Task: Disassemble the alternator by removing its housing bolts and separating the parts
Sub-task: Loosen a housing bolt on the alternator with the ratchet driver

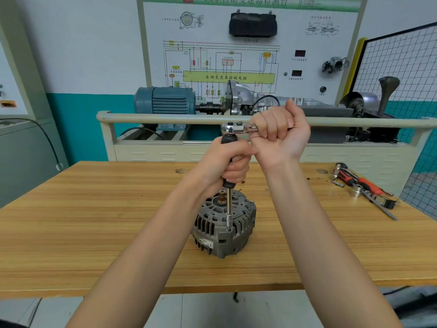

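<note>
A grey alternator (223, 227) stands upright on the wooden table (94, 221), its brass-tipped shaft pointing up. A black-handled driver (229, 140) stands vertical, and its steel shank (229, 209) reaches down to a housing bolt at the near rim of the alternator. My left hand (230, 164) grips the black handle. A chrome ratchet (234, 128) sits on top of the driver, with its handle running to the right. My right hand (279, 136) grips that ratchet handle in a fist.
Red-handled tools, sockets and a metal bar (364, 188) lie at the table's right side. Behind the table stands a training bench with a rail (165, 119), a blue motor (165, 100) and a gearbox. A wire mesh panel (402, 67) is at the right.
</note>
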`<action>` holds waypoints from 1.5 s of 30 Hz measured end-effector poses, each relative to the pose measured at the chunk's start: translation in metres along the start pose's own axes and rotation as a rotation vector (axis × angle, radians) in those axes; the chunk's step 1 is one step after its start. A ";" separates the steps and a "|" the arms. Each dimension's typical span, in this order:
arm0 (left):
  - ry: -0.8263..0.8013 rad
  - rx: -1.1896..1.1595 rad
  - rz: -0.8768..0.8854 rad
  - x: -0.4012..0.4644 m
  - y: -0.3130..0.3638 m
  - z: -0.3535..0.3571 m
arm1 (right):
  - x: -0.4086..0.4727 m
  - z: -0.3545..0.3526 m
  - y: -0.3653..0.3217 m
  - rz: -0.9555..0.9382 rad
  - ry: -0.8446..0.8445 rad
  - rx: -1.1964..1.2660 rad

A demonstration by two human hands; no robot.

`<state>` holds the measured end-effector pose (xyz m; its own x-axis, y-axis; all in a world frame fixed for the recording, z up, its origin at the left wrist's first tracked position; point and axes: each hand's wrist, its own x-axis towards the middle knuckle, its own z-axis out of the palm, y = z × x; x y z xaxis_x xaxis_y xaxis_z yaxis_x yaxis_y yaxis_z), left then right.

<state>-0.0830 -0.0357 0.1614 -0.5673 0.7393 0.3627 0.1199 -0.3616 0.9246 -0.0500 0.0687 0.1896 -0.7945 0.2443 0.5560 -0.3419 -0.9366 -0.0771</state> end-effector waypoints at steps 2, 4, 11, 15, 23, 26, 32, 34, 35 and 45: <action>0.110 0.032 0.013 -0.001 -0.001 0.002 | -0.008 0.005 0.002 -0.071 -0.039 -0.117; 0.233 0.056 0.032 0.000 -0.003 0.006 | -0.018 0.008 0.006 -0.159 -0.100 -0.265; 0.586 0.195 0.151 0.004 -0.009 0.023 | -0.052 0.007 0.038 -0.720 -0.381 -0.886; 0.503 0.166 0.122 0.000 -0.009 0.018 | -0.049 0.010 0.035 -0.677 -0.407 -0.823; -0.023 0.047 0.009 -0.002 0.004 -0.008 | -0.005 0.003 -0.001 -0.032 -0.062 -0.106; -0.136 -0.044 -0.054 0.000 0.005 -0.007 | 0.006 -0.006 -0.002 0.036 0.016 0.051; 0.125 0.056 0.010 0.001 0.000 0.003 | -0.014 0.005 -0.001 -0.129 -0.039 -0.178; 0.253 0.096 0.031 0.001 -0.002 0.010 | -0.028 0.008 0.007 -0.275 -0.152 -0.385; 0.308 0.113 0.042 0.001 -0.004 0.013 | -0.035 0.009 0.014 -0.388 -0.226 -0.501; 0.369 0.143 0.095 0.000 -0.007 0.012 | -0.041 0.011 0.029 -0.658 -0.409 -0.766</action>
<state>-0.0746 -0.0265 0.1566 -0.7995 0.4435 0.4051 0.2830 -0.3167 0.9053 -0.0219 0.0293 0.1737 -0.1631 0.4056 0.8994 -0.9738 -0.2128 -0.0806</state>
